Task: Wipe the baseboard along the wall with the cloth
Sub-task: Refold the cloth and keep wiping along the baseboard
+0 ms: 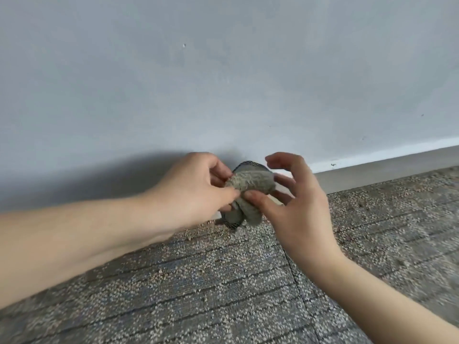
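both hands at the foot of the wall (223, 83), low over the carpet (223, 281). the cloth (249, 186) is a grey, bunched wad held up between them, just in front of the baseboard (372, 173); we cannot tell whether it touches the board, since the hands and the wad hide that stretch. left hand (196, 187): fingers curled in, thumb and fingertips pinching the wad's left end. right hand (295, 202): only half closed, thumb pressed onto the cloth's near side with the lower fingers behind it, index finger lifted free and curved above. a darker mesh-like edge shows at the top and bottom of the wad. the baseboard runs pale and bare to the right; to the left it sits under the arm's shadow (99, 180). our reading: the step in hand is refolding or gathering the cloth into a usable pad, and wiping proper is not yet under way here. to do it well, we would settle the wad into one hand with a flat face outward, not a lump, so it covers the board's full height. press that face square against the board, including its top ledge where dust collects, and draw it along in one direction. keep the loose tail tucked so it does not drag grit up from the carpet.
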